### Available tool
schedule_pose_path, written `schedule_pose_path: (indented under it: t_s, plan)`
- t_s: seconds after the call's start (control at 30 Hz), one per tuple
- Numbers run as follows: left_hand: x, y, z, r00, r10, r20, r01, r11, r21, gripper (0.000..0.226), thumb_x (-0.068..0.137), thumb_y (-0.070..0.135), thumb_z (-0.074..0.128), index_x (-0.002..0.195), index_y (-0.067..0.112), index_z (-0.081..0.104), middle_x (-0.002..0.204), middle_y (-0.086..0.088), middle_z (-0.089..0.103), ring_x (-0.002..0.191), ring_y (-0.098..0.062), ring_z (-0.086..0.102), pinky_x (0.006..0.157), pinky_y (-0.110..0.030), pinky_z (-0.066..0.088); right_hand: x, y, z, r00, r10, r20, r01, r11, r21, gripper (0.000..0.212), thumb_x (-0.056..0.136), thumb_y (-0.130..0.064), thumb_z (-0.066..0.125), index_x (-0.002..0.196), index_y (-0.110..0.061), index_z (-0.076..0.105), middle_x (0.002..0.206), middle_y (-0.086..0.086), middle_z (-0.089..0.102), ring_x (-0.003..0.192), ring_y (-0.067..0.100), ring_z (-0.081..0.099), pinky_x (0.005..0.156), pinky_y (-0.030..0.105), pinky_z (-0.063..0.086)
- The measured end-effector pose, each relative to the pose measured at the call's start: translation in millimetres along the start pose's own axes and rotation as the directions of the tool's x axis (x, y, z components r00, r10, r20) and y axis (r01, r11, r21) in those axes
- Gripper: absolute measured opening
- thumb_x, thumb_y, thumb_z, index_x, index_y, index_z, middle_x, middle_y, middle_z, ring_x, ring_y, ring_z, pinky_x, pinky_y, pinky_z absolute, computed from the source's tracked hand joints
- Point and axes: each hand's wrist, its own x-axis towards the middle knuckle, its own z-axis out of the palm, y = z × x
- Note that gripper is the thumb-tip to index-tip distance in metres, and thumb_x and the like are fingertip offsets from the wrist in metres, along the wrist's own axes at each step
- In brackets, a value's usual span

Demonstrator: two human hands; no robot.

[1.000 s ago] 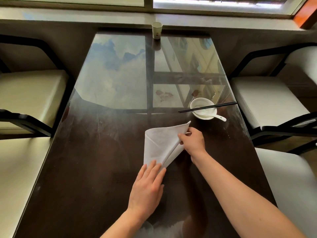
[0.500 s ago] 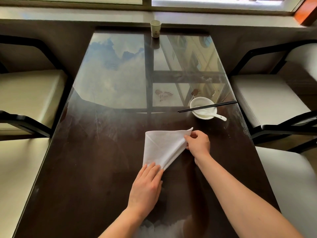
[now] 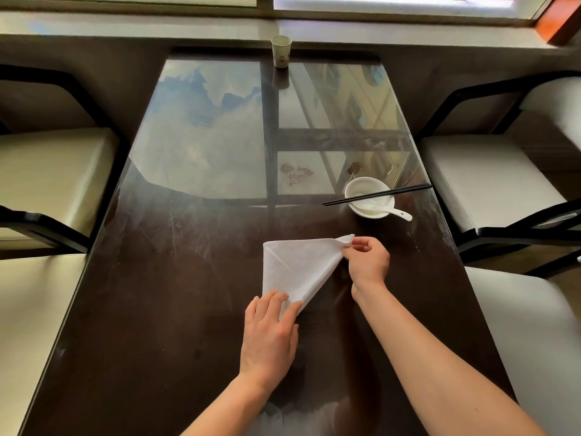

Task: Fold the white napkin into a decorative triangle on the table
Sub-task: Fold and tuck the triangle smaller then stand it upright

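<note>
White triangular cloth napkin [image 3: 298,269] tapered toward me, near tip under my flat left hand [image 3: 270,338], far corner pinched by my right hand [image 3: 367,262].

Matt white cloth napkin [image 3: 298,265], glossy dark glass-topped table [image 3: 176,278], glazed bowl [image 3: 361,187]

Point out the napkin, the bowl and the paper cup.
napkin [image 3: 298,265], head view, middle of the folded cloth.
bowl [image 3: 366,184], head view, far inner wall.
paper cup [image 3: 281,52], head view, side wall.
</note>
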Motion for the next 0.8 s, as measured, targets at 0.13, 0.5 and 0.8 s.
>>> schedule_pose_path:
  t_s: [0.13,0.5,0.8]
  plan:
    - [-3.0,-4.7,3.9,0.998,0.061,-0.015,-0.061,0.998,0.016,0.040,0.074,0.006,0.079,0.112,0.014,0.071,0.113,-0.007,0.068,0.111,-0.029,0.062,0.103,-0.052,0.048,9.5,5.2,-5.2,0.998,0.054,-0.011,-0.054,0.999,-0.001,0.028,0.082,0.004,0.073,0.085,-0.022,0.065,0.095,0.004,0.069,0.091,0.021,0.069,0.080,0.034,0.061]
    - [-9.1,-6.1,5.4,0.995,0.085,-0.043,-0.084,0.996,0.010,0.042,0.073,0.004,0.077,0.114,0.012,0.071,0.116,-0.008,0.068,0.115,-0.029,0.061,0.107,-0.050,0.045,15.2,5.8,-7.5,0.996,-0.028,0.087,0.033,0.998,-0.060,0.030,0.078,-0.005,0.073,0.097,-0.027,0.064,0.100,0.001,0.066,0.099,0.025,0.068,0.086,0.043,0.060]
    - [-15.5,-5.1,2.4,0.999,0.030,0.040,-0.029,0.999,-0.020,0.042,0.077,0.014,0.079,0.118,0.012,0.071,0.124,-0.009,0.067,0.123,-0.033,0.058,0.101,-0.050,0.050,24.2,-6.7,-2.3,0.970,-0.139,0.199,0.210,0.892,-0.401,0.049,0.086,-0.024,0.071,0.132,-0.013,0.062,0.124,0.008,0.065,0.117,0.026,0.059,0.102,0.045,0.049]
